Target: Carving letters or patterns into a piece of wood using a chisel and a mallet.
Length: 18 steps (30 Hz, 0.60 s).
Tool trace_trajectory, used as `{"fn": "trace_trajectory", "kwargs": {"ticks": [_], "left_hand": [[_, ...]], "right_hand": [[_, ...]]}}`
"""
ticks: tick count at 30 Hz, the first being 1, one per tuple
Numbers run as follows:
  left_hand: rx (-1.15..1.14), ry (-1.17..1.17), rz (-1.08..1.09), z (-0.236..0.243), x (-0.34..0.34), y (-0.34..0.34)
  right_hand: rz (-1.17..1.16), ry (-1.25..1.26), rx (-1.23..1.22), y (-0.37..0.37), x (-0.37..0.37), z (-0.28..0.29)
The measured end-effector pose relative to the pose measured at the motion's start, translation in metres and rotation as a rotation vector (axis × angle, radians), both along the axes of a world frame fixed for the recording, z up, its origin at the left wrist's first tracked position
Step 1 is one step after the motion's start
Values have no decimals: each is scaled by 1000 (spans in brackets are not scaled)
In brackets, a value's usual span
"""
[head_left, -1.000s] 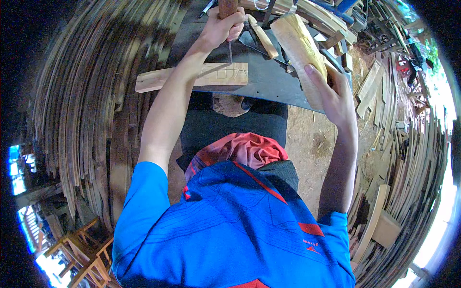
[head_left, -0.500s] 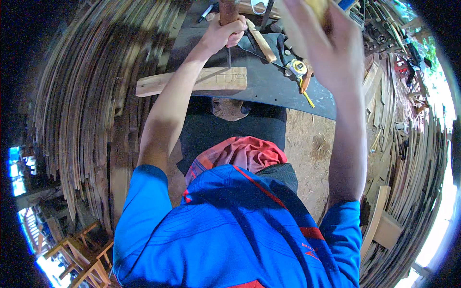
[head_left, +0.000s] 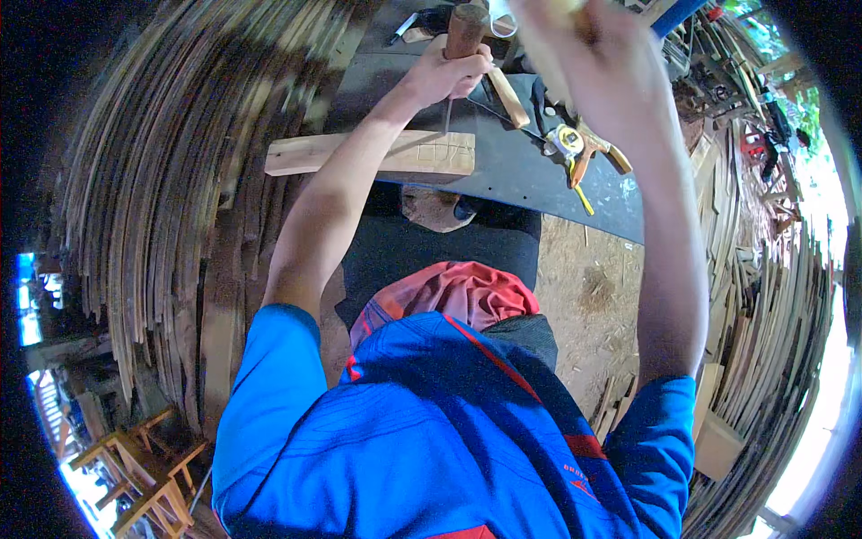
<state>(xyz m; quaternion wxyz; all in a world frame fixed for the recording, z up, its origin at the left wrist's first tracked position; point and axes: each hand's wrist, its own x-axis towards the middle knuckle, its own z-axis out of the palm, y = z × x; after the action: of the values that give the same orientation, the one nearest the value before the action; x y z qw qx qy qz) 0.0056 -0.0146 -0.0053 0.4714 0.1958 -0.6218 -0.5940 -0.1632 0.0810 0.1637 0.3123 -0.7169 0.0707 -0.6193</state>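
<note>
head view: timber (head_left: 440, 154) chiselling, likely.
left hand (head_left: 446, 75) clenching chisel (head_left: 466, 31), upper centre; right hand (head_left: 621, 65) gripping block (head_left: 544, 45); next needs steady aim.

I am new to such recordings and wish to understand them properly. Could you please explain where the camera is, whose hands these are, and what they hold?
There is no machine here: a person works with two bare hands. Every picture comes from the left one of two wide cameras worn on the head, looking down, so straight edges bend near the rim. The left hand is closed around the wooden handle of a chisel-like tool, whose narrow metal end points down at a pale wooden beam with marked outlines. The raised right hand is blurred; it seems to grip a pale block of wood, partly out of view. On the dark table also lie a yellow tape measure and a pale wooden handle.
</note>
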Motion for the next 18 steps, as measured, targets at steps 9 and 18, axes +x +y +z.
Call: {"fn": "trace_trajectory", "kwargs": {"ticks": [9,18], "left_hand": [[-170,-331,364,11,6,13],[-81,84,628,-2,-7,30]], "right_hand": [[-502,565,404,22,-52,-7],[-611,722,533,37,-75,-51]]}}
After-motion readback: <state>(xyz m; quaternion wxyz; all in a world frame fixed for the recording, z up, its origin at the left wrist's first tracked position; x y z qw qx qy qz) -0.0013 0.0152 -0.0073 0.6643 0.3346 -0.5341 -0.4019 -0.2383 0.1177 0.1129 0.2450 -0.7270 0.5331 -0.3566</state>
